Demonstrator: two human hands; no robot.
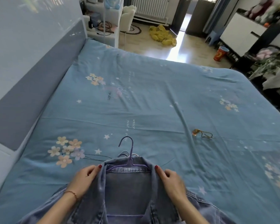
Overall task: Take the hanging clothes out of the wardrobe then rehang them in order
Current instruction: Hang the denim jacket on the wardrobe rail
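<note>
A blue denim jacket (124, 188) lies open on the bed (152, 97) at the near edge, with a purple plastic hanger (130, 159) inside its collar and the hook pointing away from me. My left hand (86, 177) grips the left side of the collar. My right hand (170, 180) grips the right side of the collar. More hanger hooks peek out just behind the collar. The wardrobe is out of view.
A small gold trinket on a cord (200, 133) lies on the blue floral sheet to the right. A padded headboard (31, 88) runs along the left. On the floor beyond the bed are a yellow cloth pile (162, 35) and a red bin (219, 54).
</note>
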